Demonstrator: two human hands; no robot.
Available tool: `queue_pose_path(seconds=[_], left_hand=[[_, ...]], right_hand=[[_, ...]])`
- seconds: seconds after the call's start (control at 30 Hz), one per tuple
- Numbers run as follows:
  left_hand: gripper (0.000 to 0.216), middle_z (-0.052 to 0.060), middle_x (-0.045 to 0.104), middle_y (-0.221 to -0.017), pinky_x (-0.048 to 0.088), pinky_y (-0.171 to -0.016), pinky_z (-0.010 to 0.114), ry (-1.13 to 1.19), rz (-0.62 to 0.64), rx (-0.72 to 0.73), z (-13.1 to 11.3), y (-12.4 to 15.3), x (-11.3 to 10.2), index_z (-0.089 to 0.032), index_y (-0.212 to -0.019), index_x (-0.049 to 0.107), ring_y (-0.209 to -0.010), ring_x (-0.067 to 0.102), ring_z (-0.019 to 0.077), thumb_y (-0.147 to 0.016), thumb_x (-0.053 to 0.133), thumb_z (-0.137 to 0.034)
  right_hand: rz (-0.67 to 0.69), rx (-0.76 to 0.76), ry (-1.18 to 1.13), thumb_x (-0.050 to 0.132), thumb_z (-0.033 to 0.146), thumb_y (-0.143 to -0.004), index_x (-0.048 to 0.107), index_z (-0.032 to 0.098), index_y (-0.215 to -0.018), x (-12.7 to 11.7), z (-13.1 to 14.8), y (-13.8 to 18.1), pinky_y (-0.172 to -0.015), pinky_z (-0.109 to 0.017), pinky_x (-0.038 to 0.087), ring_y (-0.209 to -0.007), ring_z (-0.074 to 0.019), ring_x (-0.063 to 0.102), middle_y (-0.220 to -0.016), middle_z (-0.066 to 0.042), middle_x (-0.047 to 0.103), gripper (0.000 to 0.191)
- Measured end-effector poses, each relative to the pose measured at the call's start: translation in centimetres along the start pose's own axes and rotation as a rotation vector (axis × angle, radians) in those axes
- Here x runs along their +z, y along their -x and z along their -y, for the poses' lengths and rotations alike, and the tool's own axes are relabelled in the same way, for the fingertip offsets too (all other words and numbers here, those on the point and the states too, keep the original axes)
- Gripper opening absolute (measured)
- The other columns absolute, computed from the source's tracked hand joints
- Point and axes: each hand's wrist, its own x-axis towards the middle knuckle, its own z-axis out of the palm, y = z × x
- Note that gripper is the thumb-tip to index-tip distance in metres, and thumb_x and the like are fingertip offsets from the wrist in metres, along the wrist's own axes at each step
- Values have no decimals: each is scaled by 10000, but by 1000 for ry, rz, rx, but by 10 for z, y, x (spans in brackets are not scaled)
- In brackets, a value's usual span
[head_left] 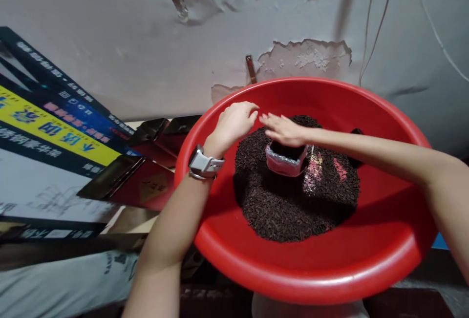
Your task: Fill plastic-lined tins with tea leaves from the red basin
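Can seemingly read 不锈钢, turned upside down, on the yellow band of a printed carton (pixel 54 130), but barely make out the gold label of a red box (pixel 135 183). Can see, amid dark dried leaves (pixel 282 218) in a red tub (pixel 315 286), a pink container (pixel 286 165) lined with crinkled clear film. Can make out the left hand (pixel 234 122) loosely curved, thumb parted, and the right hand (pixel 286 131) spread flat, partly hiding the container's mouth, but cannot tell of contact beneath
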Motion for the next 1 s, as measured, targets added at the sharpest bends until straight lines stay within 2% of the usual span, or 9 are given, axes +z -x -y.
queue_pose_path(seconds=[0.1, 0.17, 0.33, 0.53, 0.6, 0.7, 0.8, 0.9, 1.0], left_hand=[[398, 98, 618, -1373, 417, -1096, 384, 19, -15, 0, 0, 0, 0, -179, -1345, 590, -1271, 562, 235, -980, 439, -219], [403, 104, 605, -1388, 415, -1099, 392, 28, -29, 0, 0, 0, 0, -178, -1359, 576, -1279, 554, 236, -982, 436, -212], [403, 107, 618, -1369, 416, -1095, 389, 43, -30, -4, -3, 0, -3, -168, -1357, 575, -1262, 564, 233, -980, 436, -197], [409, 109, 602, -1384, 402, -1097, 382, 32, 25, 12, -9, 0, 5, -157, -1363, 558, -1278, 545, 231, -981, 420, -202], [401, 111, 609, -1371, 404, -1091, 387, 22, 53, 27, -12, 0, 11, -157, -1348, 565, -1271, 549, 236, -973, 437, -214], [392, 124, 608, -1367, 409, -1078, 418, 37, 103, 40, -18, 0, 18, -157, -1324, 579, -1260, 557, 267, -961, 470, -259], [420, 149, 607, -1362, 414, -1062, 404, 179, 221, 1, -19, -4, 26, -138, -1307, 582, -1245, 567, 286, -964, 474, -354], [531, 163, 618, -1336, 464, -986, 378, 480, 441, -129, -13, -7, 43, -125, -1279, 587, -1204, 582, 283, -989, 349, -501], [687, 160, 651, -1271, 521, -857, 403, 781, 749, -313, -5, -6, 68, -136, -1262, 595, -1115, 617, 296, -992, 159, -593]], right_hand=[[105, 58, 59, 300, 495, -1003, 324, 171, -1549, 15, 3, 4, -1221, -553, 139, -1512, -290, 185, -1614, -120, 255, 634], [116, 70, 57, 291, 504, -1004, 311, 170, -1555, 9, 0, 2, -1218, -559, 141, -1519, -292, 154, -1622, -120, 229, 644], [-89, 25, 26, 279, 519, -1010, 277, 238, -1565, -15, -2, -6, -1213, -582, 113, -1527, -283, 118, -1643, -70, 196, 622], [7, 170, 51, 338, 472, -1002, 415, 200, -1492, 13, 6, 14, -1200, -620, 74, -1508, -312, 194, -1585, -112, 349, 565], [-57, 206, -22, 330, 462, -1004, 449, 188, -1459, 11, 0, 20, -1203, -582, 140, -1492, -299, 246, -1554, -111, 405, 544], [-242, 335, -176, 336, 428, -1002, 507, 144, -1376, -9, -18, 32, -1172, -477, 278, -1381, -273, 425, -1448, -134, 522, 499], [-279, 560, -389, 372, 445, -988, 543, 133, -1284, -25, -42, 54, -1092, -428, 380, -1277, -272, 515, -1394, -159, 555, 464], [-66, 771, -769, 329, 572, -977, 609, 161, -1102, -21, -59, 75, -895, -392, 504, -1099, -274, 607, -1281, -160, 623, 513], [109, 822, -1099, 322, 630, -958, 625, 171, -824, -5, -61, 82, -697, -320, 512, -758, -203, 608, -935, -122, 691, 566]])
